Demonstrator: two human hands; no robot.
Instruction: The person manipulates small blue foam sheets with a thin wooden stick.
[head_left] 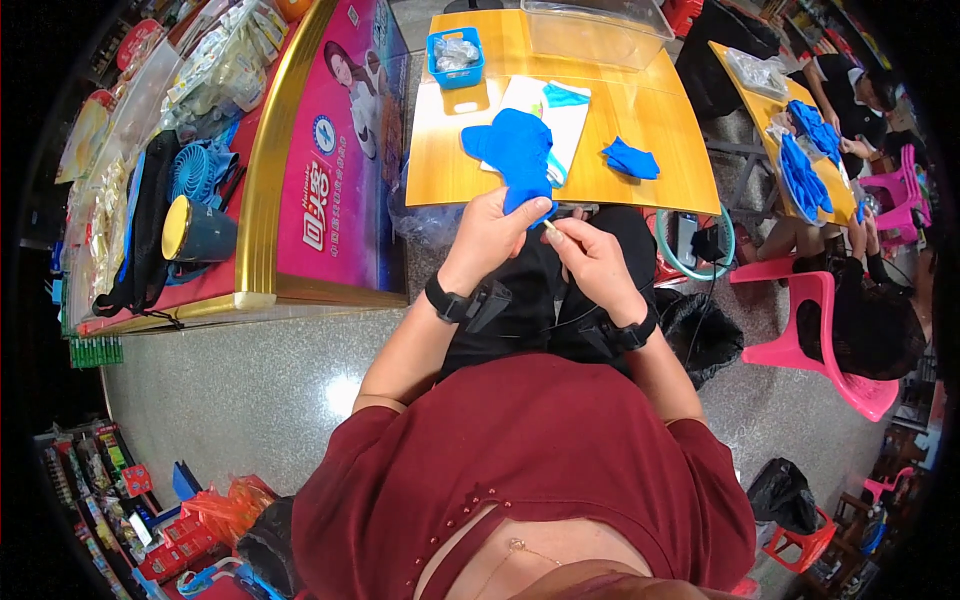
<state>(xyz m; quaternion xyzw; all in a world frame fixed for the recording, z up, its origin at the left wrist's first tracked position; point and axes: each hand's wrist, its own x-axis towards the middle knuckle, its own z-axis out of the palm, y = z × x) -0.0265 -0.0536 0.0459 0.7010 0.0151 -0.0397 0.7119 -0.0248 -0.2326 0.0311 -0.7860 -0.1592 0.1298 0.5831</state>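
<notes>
My left hand [490, 232] is closed on the lower end of a bright blue fabric piece [518, 150], thumb on top. The fabric has a rounded top and a lobe out to the left, and it hangs over the near table edge. My right hand [592, 258] pinches a small pale object [549, 227] against the fabric's lower tip; its kind is too small to make out. Under the fabric lies a white sheet [566, 142] with a blue-and-white piece [566, 95] on it. Another crumpled blue fabric piece [632, 160] rests to the right.
A blue basket [438, 72] of plastic-wrapped items and a clear box [597, 35] stand at the back of the wooden table [672, 120]. The pink-sided counter [325, 215] is left. At right are a pink chair [818, 310], a person [850, 105] and another table with blue pieces.
</notes>
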